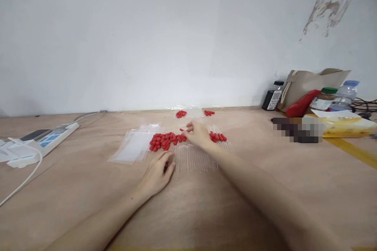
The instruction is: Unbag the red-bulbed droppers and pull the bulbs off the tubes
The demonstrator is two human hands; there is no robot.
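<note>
A row of thin clear dropper tubes [194,159] lies side by side on the table, partly behind my right forearm. My right hand [198,134] pinches a small red rubber bulb [181,130] above the far ends of the row. Just left of it is a heap of red rubber bulbs [160,141]. More red bulbs [218,137] sit at the far tips of the tubes on the right. My left hand [159,170] rests on the table by the row's left end, thumb and forefinger apart; I see nothing held in it.
Clear zip bags [134,145] lie left of the heap. Near the wall is another bag [191,113] with red bulbs. A power strip [59,139] and phone [35,135] are at left; a black bottle [272,96], bag [315,86] and jar [322,100] stand at right.
</note>
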